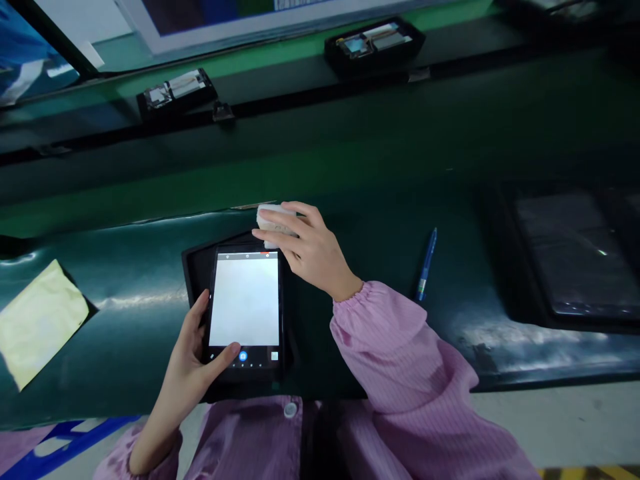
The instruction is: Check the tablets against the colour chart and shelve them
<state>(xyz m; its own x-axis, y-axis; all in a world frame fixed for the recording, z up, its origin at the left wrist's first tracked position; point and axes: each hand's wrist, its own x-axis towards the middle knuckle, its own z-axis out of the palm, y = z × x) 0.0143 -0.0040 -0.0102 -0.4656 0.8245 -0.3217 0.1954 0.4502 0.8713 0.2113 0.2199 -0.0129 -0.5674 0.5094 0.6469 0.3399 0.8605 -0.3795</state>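
Observation:
A tablet (244, 300) with a lit, nearly blank white camera screen lies over a black tray (194, 267) near the table's front edge. My left hand (193, 357) grips the tablet's lower left side, its thumb over the bottom of the screen beside the blue camera button. Just above the tablet's top right corner, my right hand (310, 247) is closed on a small white block (270, 217) with rounded edges. My fingers cover part of the block, and its exact kind cannot be made out.
A yellow cloth (43, 323) lies at the left. To the right are a blue pen (427, 265) and black trays with a dark-screened device (580, 250). Along the back ledge, two black trays hold opened devices (175, 91) with exposed insides.

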